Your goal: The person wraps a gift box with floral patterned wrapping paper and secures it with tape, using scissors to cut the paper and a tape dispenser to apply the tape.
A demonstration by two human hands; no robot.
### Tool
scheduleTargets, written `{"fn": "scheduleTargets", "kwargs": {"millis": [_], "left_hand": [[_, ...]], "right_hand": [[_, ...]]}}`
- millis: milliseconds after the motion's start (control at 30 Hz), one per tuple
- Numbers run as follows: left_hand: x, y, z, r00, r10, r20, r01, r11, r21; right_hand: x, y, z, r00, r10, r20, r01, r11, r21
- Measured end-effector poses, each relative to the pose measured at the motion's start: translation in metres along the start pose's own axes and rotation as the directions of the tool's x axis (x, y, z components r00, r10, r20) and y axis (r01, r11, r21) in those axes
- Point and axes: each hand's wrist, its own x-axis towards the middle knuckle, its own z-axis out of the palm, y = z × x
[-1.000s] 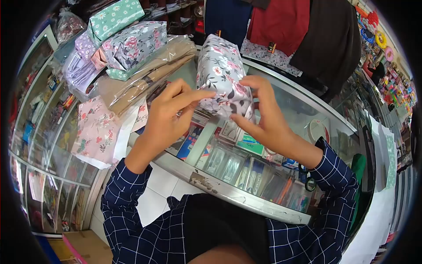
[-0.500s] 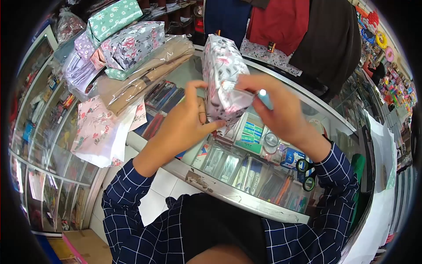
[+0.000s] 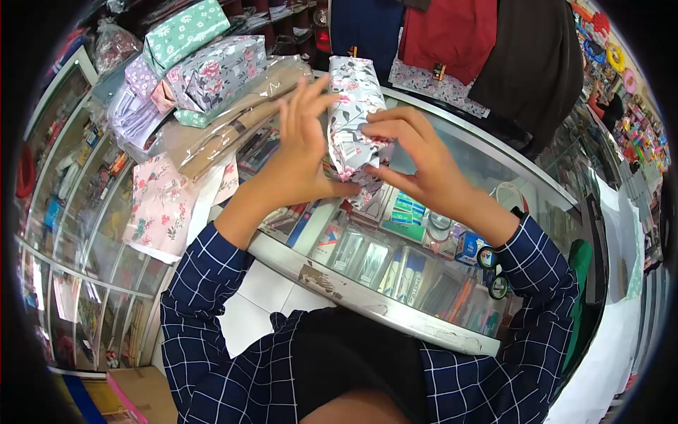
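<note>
A box wrapped in white floral paper (image 3: pixel 355 113) stands lengthwise on the glass counter, its near end showing folded paper flaps. My left hand (image 3: pixel 304 155) is at its left side, fingers spread and raised, the thumb stretched along the near end. On the right side, my right hand (image 3: pixel 417 159) has its fingers apart, with fingertips at the box's edge and the thumb close to the folded flap. Neither hand is wrapped round the box.
Wrapped boxes (image 3: pixel 215 71) and plastic-covered brown packages (image 3: pixel 233 131) lie at the left, near pink floral paper (image 3: pixel 164 205). Scissors (image 3: pixel 492 272) rest at the right. Folded clothes (image 3: pixel 452 42) are behind, and a person (image 3: pixel 607 109) is far right.
The box has turned more upright in view. My left fingers have lifted and spread; my right hand has moved slightly left and down, its fingers opening from the paper flap.
</note>
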Motion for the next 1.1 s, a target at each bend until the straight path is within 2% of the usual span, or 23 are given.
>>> {"fn": "scheduleTargets", "kwargs": {"millis": [33,67,167,267,367,500,600,700,800,900,967,1100], "left_hand": [[0.006,0.002,-0.004,0.995,0.095,-0.027,-0.095,0.995,-0.004],[0.01,0.007,-0.007,0.991,0.132,-0.007,-0.132,0.988,-0.086],[0.016,-0.005,0.001,0.977,0.202,0.066,-0.175,0.941,-0.289],[0.018,0.001,-0.004,0.982,0.179,0.059,-0.151,0.934,-0.324],[0.022,-0.012,-0.013,0.946,0.278,0.166,-0.209,0.915,-0.345],[0.02,-0.009,-0.012,0.974,0.199,0.108,-0.149,0.923,-0.356],[0.021,-0.011,-0.013,0.982,0.184,0.053,-0.159,0.938,-0.308],[0.02,-0.006,-0.008,0.982,0.164,-0.092,-0.187,0.895,-0.405],[0.014,0.001,-0.011,0.985,0.139,-0.102,-0.168,0.91,-0.379],[0.013,0.0,-0.012,0.975,0.17,-0.146,-0.211,0.911,-0.354],[0.013,-0.002,-0.014,0.974,0.2,-0.108,-0.225,0.919,-0.324],[0.012,0.003,-0.024,0.974,0.228,-0.011,-0.218,0.913,-0.344]], "right_hand": [[-0.001,0.0,0.002,1.0,-0.002,-0.013,0.002,1.0,0.006],[-0.003,0.001,0.002,1.0,0.004,-0.001,-0.004,1.0,-0.003],[-0.005,0.006,0.003,0.999,-0.027,-0.018,0.027,1.0,-0.008],[-0.009,0.006,0.003,0.999,-0.052,0.005,0.052,0.997,-0.059],[-0.009,0.006,0.005,0.999,-0.047,0.011,0.048,0.995,-0.084],[-0.01,0.006,0.005,0.999,-0.043,0.003,0.044,0.999,-0.025],[-0.01,0.006,0.008,0.998,-0.054,-0.01,0.054,0.998,-0.024],[-0.011,0.006,0.007,0.999,-0.053,-0.015,0.052,0.998,-0.039],[-0.011,0.007,0.008,0.999,-0.034,-0.015,0.033,0.998,-0.053],[-0.007,0.004,0.003,1.0,-0.021,0.015,0.021,1.0,-0.012],[-0.002,-0.002,-0.003,1.0,-0.009,0.021,0.007,0.998,0.069],[0.002,-0.006,-0.009,1.0,-0.005,-0.008,0.005,1.0,0.013]]}}
